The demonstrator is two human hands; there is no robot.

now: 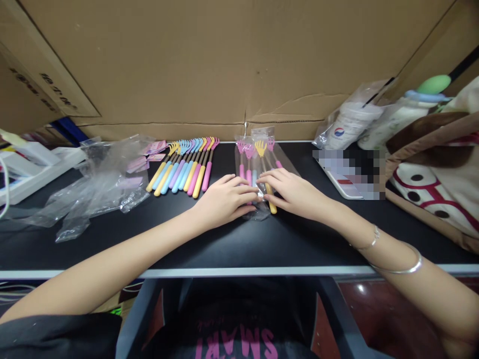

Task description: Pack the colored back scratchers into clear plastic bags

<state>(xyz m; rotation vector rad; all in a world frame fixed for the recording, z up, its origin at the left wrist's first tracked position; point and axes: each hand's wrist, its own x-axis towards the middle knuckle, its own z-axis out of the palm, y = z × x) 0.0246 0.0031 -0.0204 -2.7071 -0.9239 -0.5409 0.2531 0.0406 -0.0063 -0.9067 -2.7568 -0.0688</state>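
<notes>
My left hand [226, 202] lies palm down with its fingers stretched out across a clear plastic bag [239, 149]. Pink back scratchers [241, 172] and a blue handle show by its fingertips. My right hand [295, 192] rests over a yellow-handled back scratcher [273, 205], its fingers and thumb apart and on top of the handle. Another pink back scratcher [277, 158] in clear wrap lies beyond that hand. The fingertips of both hands nearly meet. Parts of the bags are hidden under the hands.
Left of my hands, several pink, yellow, blue and purple back scratchers [187, 172] lie in a row. Loose plastic bags [101, 184], pink cards [140, 159] and a white power strip [41, 174] are farther left. A phone [346, 174], a cup [350, 124] and a cloth bag [445, 169] stand right.
</notes>
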